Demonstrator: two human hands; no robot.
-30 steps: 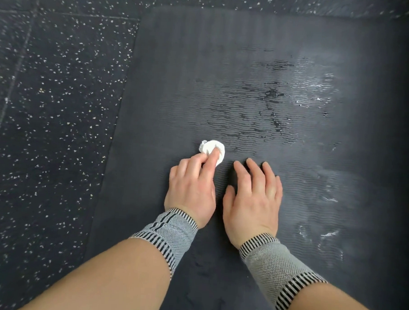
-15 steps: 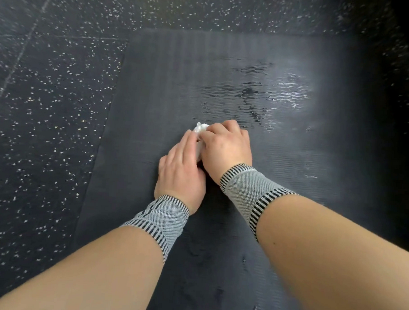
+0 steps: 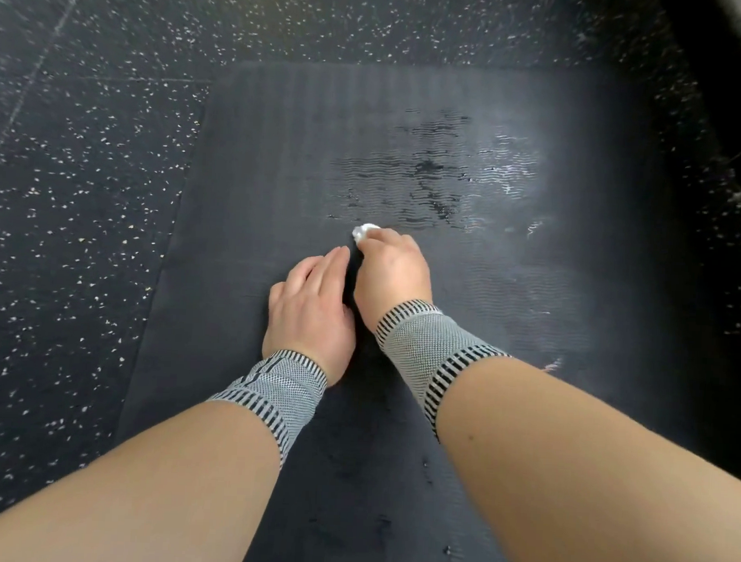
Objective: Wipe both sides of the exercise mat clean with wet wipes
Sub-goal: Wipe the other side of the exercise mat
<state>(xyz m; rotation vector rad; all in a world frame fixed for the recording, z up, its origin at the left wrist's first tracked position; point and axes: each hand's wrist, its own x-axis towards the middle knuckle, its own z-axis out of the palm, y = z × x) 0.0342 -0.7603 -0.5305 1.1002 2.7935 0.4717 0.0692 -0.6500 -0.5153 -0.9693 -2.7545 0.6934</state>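
A person's right hand (image 3: 392, 267) curls around a balled white wet wipe (image 3: 364, 231), pressing it onto the dark exercise mat (image 3: 281, 149) just ahead of the left hand (image 3: 310, 308), which lies flat, fingers straight, beside it. Wet streaks (image 3: 432, 177) glisten beyond both hands; speckled floor (image 3: 80, 183) lies to the left.

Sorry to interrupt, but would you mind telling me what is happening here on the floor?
A person is cleaning a dark exercise mat laid on a speckled floor. The right hand grips a balled-up white wet wipe against the mat, just below a patch of wet streaks. The left hand rests flat on the mat beside it, fingers straight. Both wrists wear grey striped wrist supports. Only the upper side of the mat shows.
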